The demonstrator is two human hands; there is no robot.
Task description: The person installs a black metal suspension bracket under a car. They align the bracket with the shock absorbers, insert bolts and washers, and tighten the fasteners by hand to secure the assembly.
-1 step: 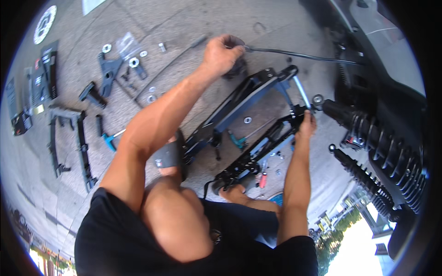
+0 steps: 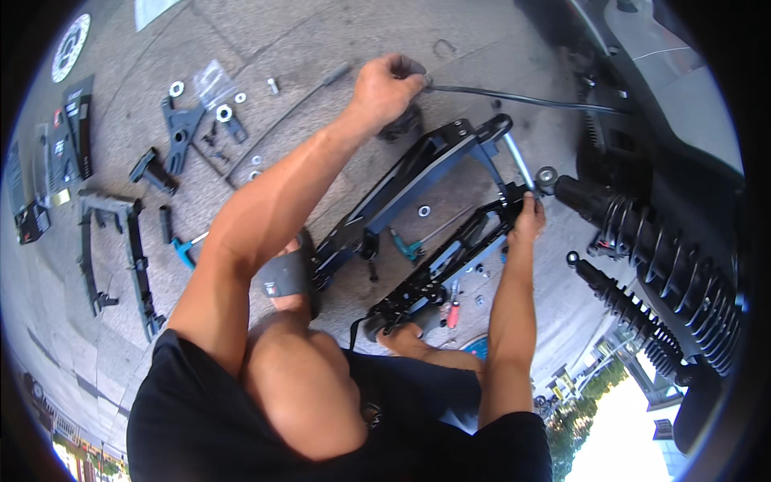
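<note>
My left hand (image 2: pixel 389 90) is closed, thumb and fingers pinched on the near end of a black cable (image 2: pixel 522 99), which runs right toward a dark vehicle. Beneath this hand lies a dark lump (image 2: pixel 401 124), partly hidden. A black swingarm (image 2: pixel 418 181) stretches diagonally over the ground, its two long arms joined at the far end by a silver tube (image 2: pixel 518 161). My right hand (image 2: pixel 528 220) is wrapped round the swingarm's right arm, just below that tube. The fingers' undersides are hidden. Between the arms lies a teal T-handle wrench (image 2: pixel 409 247).
At right hang large black shock absorbers (image 2: pixel 671 257) beside the dark vehicle body. Leftward lie a black U-shaped frame (image 2: pixel 136 257), a bracket (image 2: pixel 183 128), a brake disc (image 2: pixel 71 48), washers, packages and another teal T-handle tool (image 2: pixel 185 253). A red-handled screwdriver (image 2: pixel 454 313) is near my foot.
The scene sits slightly farther left in the picture. Both hands keep their holds on the cable and the swingarm.
</note>
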